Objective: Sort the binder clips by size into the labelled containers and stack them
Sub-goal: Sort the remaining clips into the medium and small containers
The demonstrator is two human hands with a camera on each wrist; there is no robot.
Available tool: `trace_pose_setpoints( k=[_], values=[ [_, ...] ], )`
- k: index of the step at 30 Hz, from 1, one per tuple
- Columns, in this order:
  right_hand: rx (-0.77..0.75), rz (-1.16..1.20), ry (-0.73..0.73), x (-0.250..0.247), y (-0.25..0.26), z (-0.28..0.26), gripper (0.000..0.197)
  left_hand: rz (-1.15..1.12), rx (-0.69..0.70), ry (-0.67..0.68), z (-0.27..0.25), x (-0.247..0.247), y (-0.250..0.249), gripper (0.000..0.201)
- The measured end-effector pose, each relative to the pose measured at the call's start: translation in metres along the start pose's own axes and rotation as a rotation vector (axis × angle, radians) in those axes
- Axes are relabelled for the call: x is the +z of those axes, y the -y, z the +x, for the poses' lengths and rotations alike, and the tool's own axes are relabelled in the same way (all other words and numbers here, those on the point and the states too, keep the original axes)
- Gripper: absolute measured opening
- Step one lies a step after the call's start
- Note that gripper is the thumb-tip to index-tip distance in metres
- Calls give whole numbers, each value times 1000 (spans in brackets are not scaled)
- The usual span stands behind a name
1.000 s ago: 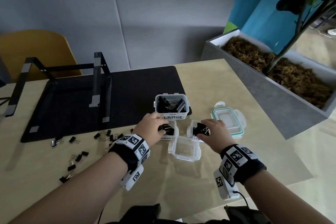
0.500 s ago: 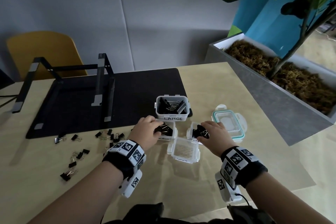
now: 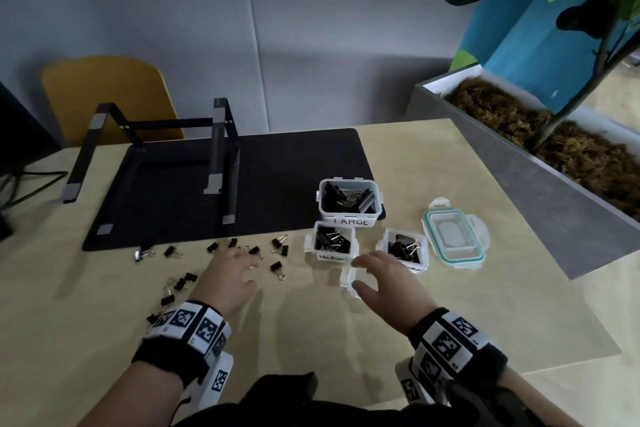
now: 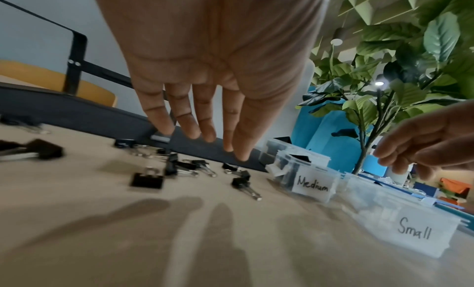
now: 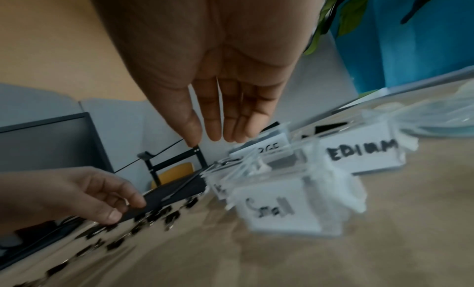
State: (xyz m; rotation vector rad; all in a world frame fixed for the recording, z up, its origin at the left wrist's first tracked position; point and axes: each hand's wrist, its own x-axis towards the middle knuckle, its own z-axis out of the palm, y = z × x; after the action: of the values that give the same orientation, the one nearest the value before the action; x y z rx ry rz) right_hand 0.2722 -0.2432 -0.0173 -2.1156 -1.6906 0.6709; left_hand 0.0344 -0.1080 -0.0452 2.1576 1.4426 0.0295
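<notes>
Three open clear tubs hold black binder clips: the LARGE tub (image 3: 350,221) at the back, a Medium tub (image 3: 332,256) and a second medium tub (image 3: 403,248) (image 5: 361,151) in front of it. The Small tub (image 3: 348,279) (image 4: 410,228) (image 5: 277,210) sits nearest me. My right hand (image 3: 356,273) (image 5: 212,139) hovers over it, fingers straight, holding nothing. My left hand (image 3: 251,270) (image 4: 205,141) is spread flat and empty just above the loose clips (image 3: 277,246) (image 4: 147,179) scattered left of the tubs.
A teal-rimmed lid (image 3: 453,234) lies right of the tubs. A black mat (image 3: 277,166) with a black metal stand (image 3: 218,149) covers the back of the table. A grey planter (image 3: 519,184) borders the right side. A yellow chair (image 3: 104,94) stands behind.
Both hands have pulled back out of the two medium tubs. The left hand has swung left over the loose clips; the right has drawn back over the Small tub.
</notes>
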Motion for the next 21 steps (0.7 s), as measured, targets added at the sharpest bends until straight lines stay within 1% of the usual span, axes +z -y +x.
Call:
trace_pose_setpoints(
  k=[5, 10, 14, 18, 20, 21],
  values=[
    [-15, 19, 129, 26, 34, 10, 35, 21, -57, 35, -16, -11, 24, 36],
    [-6, -10, 258, 58, 55, 33, 43, -74, -88, 95, -22, -13, 36, 40],
    [-5, -48, 267, 79, 66, 51, 45, -32, -82, 77, -15, -10, 39, 37],
    [-19, -108, 259, 90, 71, 66, 53, 13, -77, 48, -7, -4, 41, 33],
    [-25, -145, 253, 92, 74, 71, 51, 19, -56, 28, -5, 1, 41, 26],
    [-25, -174, 248, 93, 75, 74, 46, 23, -39, 15, -5, 3, 41, 21]
  ],
)
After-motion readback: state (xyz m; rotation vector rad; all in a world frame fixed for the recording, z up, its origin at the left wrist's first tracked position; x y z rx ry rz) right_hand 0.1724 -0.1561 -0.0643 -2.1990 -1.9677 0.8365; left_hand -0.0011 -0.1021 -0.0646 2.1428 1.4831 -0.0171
